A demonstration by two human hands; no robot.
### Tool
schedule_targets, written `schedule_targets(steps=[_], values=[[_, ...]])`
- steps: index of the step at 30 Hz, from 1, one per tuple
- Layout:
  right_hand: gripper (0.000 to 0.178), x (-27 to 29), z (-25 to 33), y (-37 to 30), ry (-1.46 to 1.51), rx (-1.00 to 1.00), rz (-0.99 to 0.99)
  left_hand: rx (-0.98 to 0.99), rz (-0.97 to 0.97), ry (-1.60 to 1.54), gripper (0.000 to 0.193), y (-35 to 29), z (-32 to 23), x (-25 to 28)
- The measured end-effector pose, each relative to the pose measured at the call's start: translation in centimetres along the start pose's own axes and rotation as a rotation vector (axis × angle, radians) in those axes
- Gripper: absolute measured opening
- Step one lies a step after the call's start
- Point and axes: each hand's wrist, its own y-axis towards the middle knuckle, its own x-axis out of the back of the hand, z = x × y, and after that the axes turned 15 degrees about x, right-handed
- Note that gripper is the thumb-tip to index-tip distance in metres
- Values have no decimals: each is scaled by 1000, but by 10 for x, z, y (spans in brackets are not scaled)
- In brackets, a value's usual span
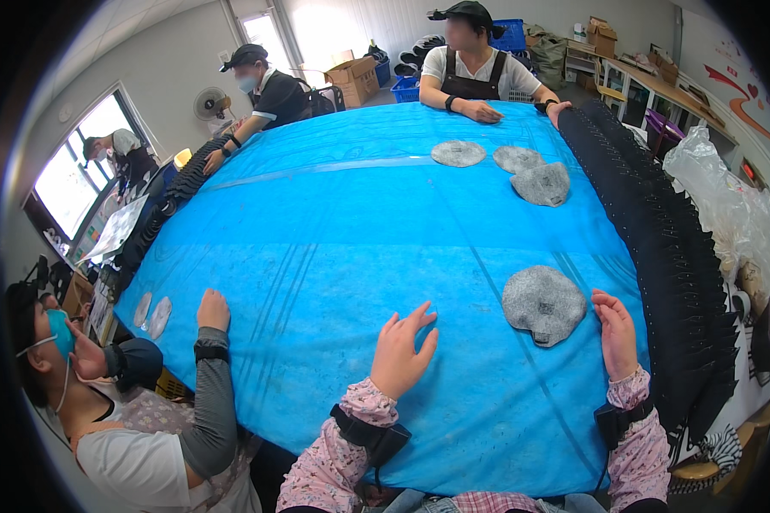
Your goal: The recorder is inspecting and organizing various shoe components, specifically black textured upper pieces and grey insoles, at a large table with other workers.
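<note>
A blue cloth-covered table (334,248) fills the workroom, with other people seated around it. The grey felt cap (543,304) lies flat near its right edge. The right hand (616,332) rests open just beside the cap; the left hand (402,350) lies open, empty, well left of it. Lifting the cap cleanly probably needs both hands under its rim.

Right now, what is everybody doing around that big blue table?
Several people sit around a table with a blue cover. The camera wearer's left hand lies flat and open on the cover. Their right hand rests open next to a grey felt cap, at its right edge; whether it touches is hard to tell. Three more grey caps lie at the far end near another person's hands. A long row of stacked black caps runs along the right side.
</note>
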Motion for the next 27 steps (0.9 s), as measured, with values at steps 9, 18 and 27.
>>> schedule_targets(steps=[9,18,27], values=[[19,1,1,0,0,4,6,-57,-108,56,42,1,0,-2],[18,1,0,0,7,-2,3,-63,-99,-35,33,1,-5,1],[18,1,2,0,-1,-6,2,-115,-140,-171,29,6,-6,-1]])
